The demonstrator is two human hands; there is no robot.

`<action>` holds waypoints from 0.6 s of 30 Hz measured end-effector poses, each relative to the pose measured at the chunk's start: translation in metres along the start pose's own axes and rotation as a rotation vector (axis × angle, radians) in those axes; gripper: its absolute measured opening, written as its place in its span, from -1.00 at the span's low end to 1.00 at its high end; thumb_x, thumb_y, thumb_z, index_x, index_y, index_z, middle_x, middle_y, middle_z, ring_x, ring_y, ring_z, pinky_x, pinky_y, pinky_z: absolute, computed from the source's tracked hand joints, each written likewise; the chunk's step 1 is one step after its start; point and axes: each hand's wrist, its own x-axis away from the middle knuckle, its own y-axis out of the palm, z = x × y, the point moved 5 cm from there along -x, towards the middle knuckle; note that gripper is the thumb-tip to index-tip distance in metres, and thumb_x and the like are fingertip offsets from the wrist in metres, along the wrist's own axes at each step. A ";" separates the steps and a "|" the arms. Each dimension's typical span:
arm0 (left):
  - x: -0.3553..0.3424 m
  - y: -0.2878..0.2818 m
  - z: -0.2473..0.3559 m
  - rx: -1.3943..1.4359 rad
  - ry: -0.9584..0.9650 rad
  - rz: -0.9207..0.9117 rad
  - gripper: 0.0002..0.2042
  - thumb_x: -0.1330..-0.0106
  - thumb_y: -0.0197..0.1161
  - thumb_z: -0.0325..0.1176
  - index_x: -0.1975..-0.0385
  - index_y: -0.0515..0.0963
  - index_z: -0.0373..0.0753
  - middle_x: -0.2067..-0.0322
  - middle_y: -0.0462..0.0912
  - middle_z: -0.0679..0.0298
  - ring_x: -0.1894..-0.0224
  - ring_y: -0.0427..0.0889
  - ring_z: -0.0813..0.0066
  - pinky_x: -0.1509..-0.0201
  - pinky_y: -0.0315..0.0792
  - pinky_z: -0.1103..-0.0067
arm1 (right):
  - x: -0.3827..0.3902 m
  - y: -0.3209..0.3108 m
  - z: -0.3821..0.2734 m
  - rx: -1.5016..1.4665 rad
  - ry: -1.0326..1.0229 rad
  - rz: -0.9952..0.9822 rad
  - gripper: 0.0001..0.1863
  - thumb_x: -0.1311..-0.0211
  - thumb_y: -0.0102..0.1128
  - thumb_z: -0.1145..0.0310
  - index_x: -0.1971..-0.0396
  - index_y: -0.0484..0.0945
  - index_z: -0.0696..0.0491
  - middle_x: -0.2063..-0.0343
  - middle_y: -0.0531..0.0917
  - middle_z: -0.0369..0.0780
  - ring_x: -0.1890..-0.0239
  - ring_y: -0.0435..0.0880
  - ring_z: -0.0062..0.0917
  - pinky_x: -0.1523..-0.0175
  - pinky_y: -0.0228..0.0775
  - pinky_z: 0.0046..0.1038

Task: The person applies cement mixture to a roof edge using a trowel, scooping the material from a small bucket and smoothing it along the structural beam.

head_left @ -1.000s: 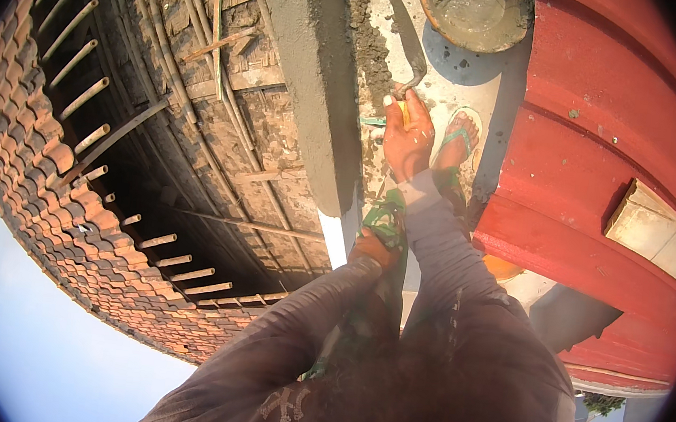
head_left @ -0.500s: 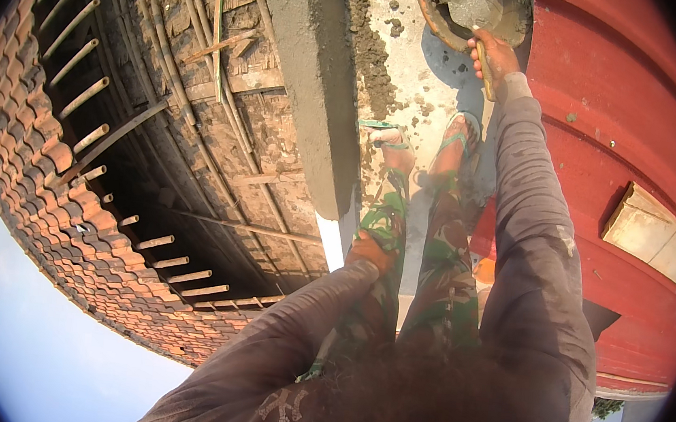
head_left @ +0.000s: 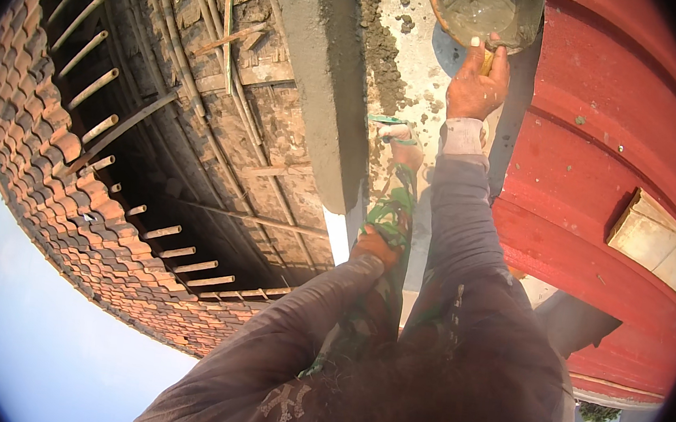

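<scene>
- Two big surfaces hem me in: the red corrugated roof (head_left: 601, 179) runs along my right side, and on my left the open timber roof frame (head_left: 200, 116) with its bamboo laths drops away to rows of clay tiles (head_left: 40, 174) at the outer rim.
- Between them stands the grey rendered wall top (head_left: 321, 87), a long straight band with a sharp edge on each side, ending just ahead of my left knee.
- Right of that band lies the speckled concrete strip (head_left: 405, 63) I am on, narrow and spattered with mortar crumbs; it is the only open room for moving, a slim lane between the wall top and the red roof.
- At the far end of that lane sits the mortar bucket (head_left: 527, 22), round, with wet grey mix inside, its rim just past my fingertips.
- My right hand (head_left: 476, 82) is stretched forward to the bucket's near rim, fingers curled tight around a yellowish tool handle (head_left: 487, 61); the tool's working end is hidden from me.
- My left hand (head_left: 375, 245) rests on my knee, close by the wall's end; whether it is open or closed I cannot tell.
</scene>
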 end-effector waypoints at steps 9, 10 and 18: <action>-0.058 0.055 -0.036 0.050 -0.019 -0.018 0.17 -0.15 0.33 0.29 -0.52 -0.10 -0.44 -0.30 0.44 -0.10 -0.31 0.56 0.06 -0.31 0.48 0.32 | 0.236 -0.047 -0.048 0.110 0.350 -0.835 -0.54 -0.41 0.25 0.26 -0.15 0.55 0.27 -0.06 0.63 0.09 -0.14 0.60 -0.05 -0.23 0.43 -0.22; -0.043 0.035 -0.021 -0.115 0.018 -0.022 0.15 -0.16 0.30 0.34 -0.51 -0.06 -0.44 -0.30 0.45 -0.11 -0.32 0.55 0.06 -0.32 0.47 0.31 | 0.222 -0.058 -0.034 0.163 0.322 -0.794 -0.53 -0.42 0.23 0.24 -0.15 0.55 0.27 -0.11 0.61 0.11 -0.17 0.59 -0.04 -0.25 0.42 -0.22; 0.090 -0.076 -0.028 -0.057 0.150 0.076 0.09 -0.27 0.15 0.42 -0.47 0.08 -0.50 -0.31 0.39 -0.27 -0.34 0.47 -0.18 -0.40 0.40 0.22 | 0.002 -0.059 0.046 0.585 0.226 -0.682 -0.52 -0.45 0.02 0.16 -0.21 0.51 0.15 -0.07 0.64 0.11 -0.18 0.59 0.02 -0.27 0.42 -0.07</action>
